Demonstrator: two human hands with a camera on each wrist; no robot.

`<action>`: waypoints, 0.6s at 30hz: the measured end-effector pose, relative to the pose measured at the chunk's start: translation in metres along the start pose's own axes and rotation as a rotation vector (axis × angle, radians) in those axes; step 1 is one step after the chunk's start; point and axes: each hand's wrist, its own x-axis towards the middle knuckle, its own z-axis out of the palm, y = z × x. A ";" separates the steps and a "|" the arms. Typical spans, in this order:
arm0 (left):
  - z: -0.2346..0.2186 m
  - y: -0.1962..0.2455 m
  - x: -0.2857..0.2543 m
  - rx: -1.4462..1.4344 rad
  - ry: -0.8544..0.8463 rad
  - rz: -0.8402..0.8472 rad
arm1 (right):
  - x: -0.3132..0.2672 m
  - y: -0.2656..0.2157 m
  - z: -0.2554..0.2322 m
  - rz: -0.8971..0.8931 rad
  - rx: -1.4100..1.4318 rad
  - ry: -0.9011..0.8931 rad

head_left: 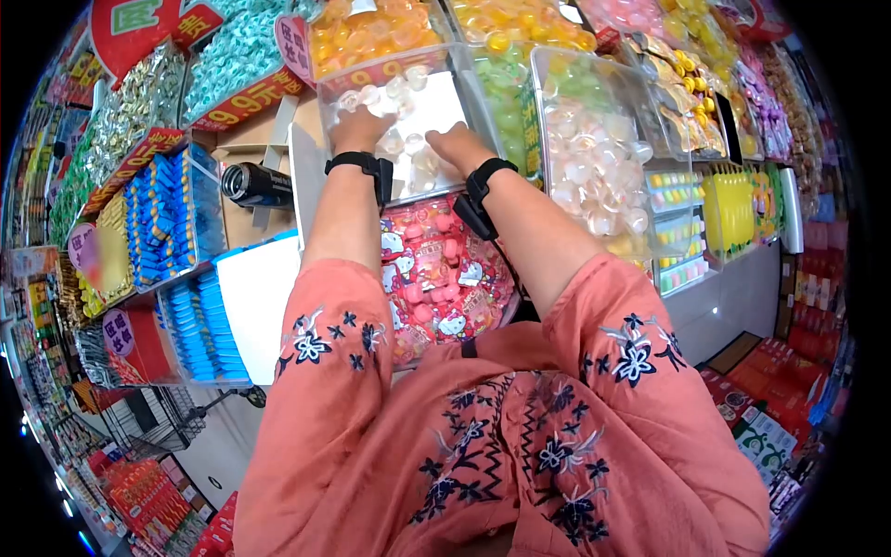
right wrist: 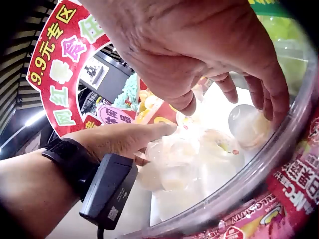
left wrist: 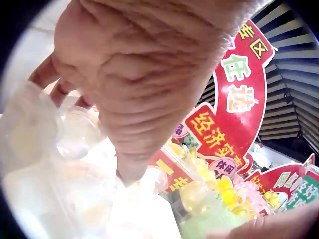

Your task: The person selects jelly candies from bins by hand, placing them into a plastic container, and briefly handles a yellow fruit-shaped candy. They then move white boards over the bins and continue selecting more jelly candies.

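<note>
A clear bin holds several pale, translucent round cups scattered over a bright white bottom. Both hands are inside it. My left hand reaches in at the left among the cups; in the left wrist view its fingers bend down beside a cup. At the right side of the bin is my right hand; the right wrist view shows its fingers spread and bent, touching or just beside a cup, with the thumb apart. Whether either hand grips a cup is unclear.
Pink packages lie directly below the bin. Another bin of pale cups stands at the right, and green cups sit between. A dark bottle, a white panel and blue-wrapped sweets are at the left.
</note>
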 end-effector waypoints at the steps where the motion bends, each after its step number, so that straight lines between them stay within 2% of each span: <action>1: 0.000 0.003 -0.012 0.082 -0.017 0.003 | -0.001 0.001 0.000 0.008 0.012 -0.007; 7: -0.004 0.008 -0.034 -0.116 -0.125 -0.007 | -0.006 -0.009 -0.001 -0.068 -0.062 -0.076; 10: 0.004 0.002 -0.030 -0.224 -0.157 0.014 | -0.006 -0.013 0.006 -0.063 0.108 -0.115; 12: 0.006 0.000 -0.024 -0.291 -0.197 0.065 | -0.012 -0.019 0.010 0.014 0.229 -0.116; 15: 0.012 0.005 -0.032 -0.240 -0.172 0.065 | -0.017 -0.021 0.003 0.044 0.318 -0.259; 18: 0.009 0.007 -0.044 -0.184 -0.156 0.050 | -0.020 -0.018 0.001 0.025 0.268 -0.198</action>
